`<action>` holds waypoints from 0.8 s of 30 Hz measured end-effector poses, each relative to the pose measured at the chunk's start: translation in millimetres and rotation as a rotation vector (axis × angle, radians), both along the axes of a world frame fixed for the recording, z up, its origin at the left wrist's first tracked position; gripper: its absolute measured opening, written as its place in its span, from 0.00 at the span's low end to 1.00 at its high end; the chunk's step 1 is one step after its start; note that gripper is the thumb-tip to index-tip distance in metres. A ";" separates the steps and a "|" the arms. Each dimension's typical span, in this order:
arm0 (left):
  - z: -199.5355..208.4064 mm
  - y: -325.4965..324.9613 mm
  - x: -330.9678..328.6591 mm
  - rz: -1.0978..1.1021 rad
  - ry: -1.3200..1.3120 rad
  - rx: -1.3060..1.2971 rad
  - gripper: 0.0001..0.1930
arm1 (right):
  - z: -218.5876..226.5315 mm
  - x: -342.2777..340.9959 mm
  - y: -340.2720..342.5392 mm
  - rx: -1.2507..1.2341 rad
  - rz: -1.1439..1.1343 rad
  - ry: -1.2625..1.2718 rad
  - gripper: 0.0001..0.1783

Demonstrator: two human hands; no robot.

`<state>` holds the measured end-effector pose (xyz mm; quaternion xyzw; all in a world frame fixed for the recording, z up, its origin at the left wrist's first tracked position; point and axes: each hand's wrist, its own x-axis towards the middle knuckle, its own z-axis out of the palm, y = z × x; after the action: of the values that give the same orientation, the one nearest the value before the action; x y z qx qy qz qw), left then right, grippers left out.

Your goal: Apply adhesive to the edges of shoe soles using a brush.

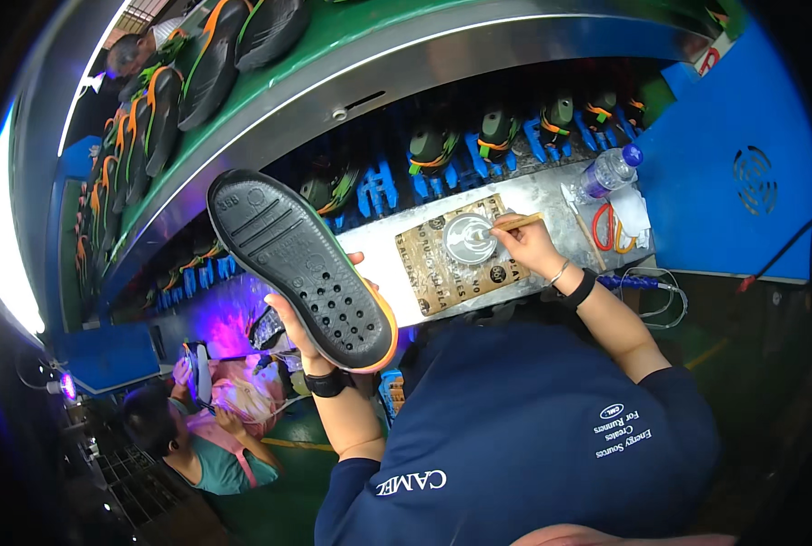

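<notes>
My left hand (289, 326) holds up a black shoe sole (283, 250) with an orange edge at the heel. Its inner face is turned toward me, with several small round holes in the heel part. My right hand (531, 247) pinches a brush by its flat wooden handle (521, 220). The brush's tip is down in a round, shallow bowl (448, 253) smeared with white liquid, probably glue. Under the bowl lies a brown printed sheet (415, 284) on the pale metal worktop.
Right of the bowl are a clear bottle (606, 173) with a blue cap, another brush (581, 218) and red and yellow loops (603, 227). Behind, shoes (431, 148) sit on blue holders. Soles (213, 68) line a green upper shelf. A co-worker (208, 446) sits at lower left.
</notes>
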<state>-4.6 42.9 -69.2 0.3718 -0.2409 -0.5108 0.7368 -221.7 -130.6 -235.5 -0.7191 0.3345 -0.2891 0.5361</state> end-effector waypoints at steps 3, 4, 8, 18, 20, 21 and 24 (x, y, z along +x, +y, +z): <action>-10.1 0.9 8.7 0.037 -0.042 0.064 0.42 | 16.2 -1.0 4.1 0.062 -0.033 -0.072 0.06; -12.1 -0.3 13.8 0.023 -0.176 0.081 0.41 | 18.8 -2.0 5.0 0.060 -0.034 -0.069 0.06; -30.1 -10.6 31.9 0.181 -0.353 0.034 0.39 | 24.9 -11.2 4.4 0.055 0.038 0.032 0.06; 31.3 -56.3 14.5 -0.170 -0.949 0.120 0.22 | 131.4 -28.2 -14.1 0.291 -0.059 -0.358 0.08; 45.0 -66.7 9.8 -0.205 -1.117 0.086 0.26 | 150.6 -26.7 -11.1 0.178 0.018 -0.454 0.07; 37.9 -67.2 13.5 -0.164 -1.226 0.043 0.28 | 158.8 -27.4 -9.0 0.166 0.079 -0.445 0.07; 32.8 -64.6 20.1 -0.166 -1.357 -0.009 0.36 | 161.5 -18.9 -1.7 0.200 0.141 -0.435 0.07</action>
<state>15.5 -21.7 -36.4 0.5870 -0.6791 -0.2186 0.3827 -240.6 -132.3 -74.0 -0.6048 0.1872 -0.3644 0.6829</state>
